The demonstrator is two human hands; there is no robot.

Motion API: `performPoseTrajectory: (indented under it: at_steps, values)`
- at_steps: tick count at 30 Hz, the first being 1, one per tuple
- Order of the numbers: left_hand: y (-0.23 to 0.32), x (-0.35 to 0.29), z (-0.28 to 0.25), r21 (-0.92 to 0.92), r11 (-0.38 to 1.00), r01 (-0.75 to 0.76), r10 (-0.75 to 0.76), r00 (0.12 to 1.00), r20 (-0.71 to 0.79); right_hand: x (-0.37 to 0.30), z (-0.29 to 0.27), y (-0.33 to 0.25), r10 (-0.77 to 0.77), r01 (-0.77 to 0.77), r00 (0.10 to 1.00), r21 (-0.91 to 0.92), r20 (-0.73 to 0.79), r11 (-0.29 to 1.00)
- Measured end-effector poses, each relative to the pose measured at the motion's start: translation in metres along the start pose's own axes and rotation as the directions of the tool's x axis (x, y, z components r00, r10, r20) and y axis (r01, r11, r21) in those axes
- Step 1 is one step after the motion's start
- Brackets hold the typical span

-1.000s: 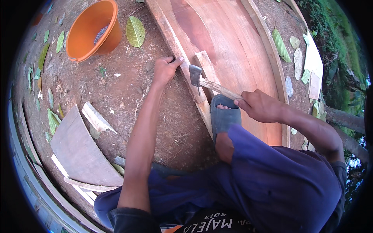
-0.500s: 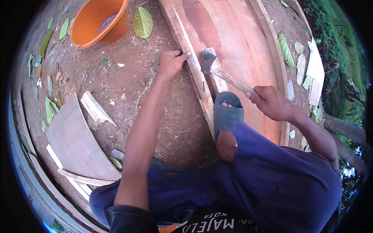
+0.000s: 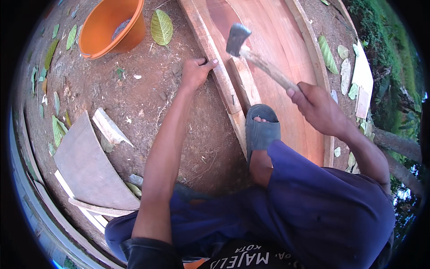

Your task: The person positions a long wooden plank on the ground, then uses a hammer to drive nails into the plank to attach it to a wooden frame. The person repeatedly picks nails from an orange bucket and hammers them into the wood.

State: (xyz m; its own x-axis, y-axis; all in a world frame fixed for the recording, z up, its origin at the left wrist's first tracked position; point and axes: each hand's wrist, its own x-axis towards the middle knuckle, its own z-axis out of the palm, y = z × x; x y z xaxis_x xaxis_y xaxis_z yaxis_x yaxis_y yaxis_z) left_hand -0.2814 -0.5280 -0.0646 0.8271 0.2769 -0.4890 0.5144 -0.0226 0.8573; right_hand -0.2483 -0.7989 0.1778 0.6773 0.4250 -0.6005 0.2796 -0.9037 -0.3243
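Observation:
My right hand [image 3: 320, 107] is wrapped round the wooden handle of a hammer [image 3: 268, 69]. Its broad, dark metal head is raised above the panel. My left hand [image 3: 197, 72] grips the outer edge of a long wooden batten [image 3: 219, 71], thumb on top; its other fingers are partly hidden. Lower down, a nail [image 3: 233, 98] sticks up from this batten. Beside it, a short wood block [image 3: 244, 80] lies on the reddish plywood panel [image 3: 291, 89]. My sandalled foot [image 3: 263, 127] rests at the block's near end.
An orange bucket [image 3: 112, 29] holding what look like nails stands at the far left. A curved plywood offcut [image 3: 92, 161] and a pale wood scrap [image 3: 109, 127] lie on the dirt at left. Another batten [image 3: 309, 45] edges the panel's right side. Leaves are scattered around.
My right hand has lifted the hammer, so its head is now farther up and clear of the wood block. My left hand stays on the batten.

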Motion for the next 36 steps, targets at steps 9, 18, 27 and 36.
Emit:
performPoseTrajectory:
  at_steps: [9, 18, 27, 36]
  values:
    - [-0.003, 0.000, 0.004, 0.045, 0.999, -0.013, 0.014, 1.000, -0.024, -0.011, 0.040, 0.019, -0.045, 0.076, 0.973, -0.126, 0.227, 0.989]
    - [-0.008, 0.001, -0.008, 0.078, 0.997, -0.022, 0.025, 0.999, -0.048, -0.003, -0.034, -0.051, 0.033, 0.256, 0.858, 0.483, -0.513, 0.837]
    - [-0.008, 0.007, -0.003, 0.183, 0.981, -0.061, 0.068, 0.997, -0.036, -0.013, 0.004, 0.008, -0.044, 0.054, 0.997, -0.155, 0.071, 0.986]
    - [-0.003, 0.005, 0.009, 0.039, 0.999, 0.000, 0.001, 1.000, -0.027, -0.008, 0.036, 0.012, 0.020, -0.020, 0.997, 0.005, -0.076, 1.000]
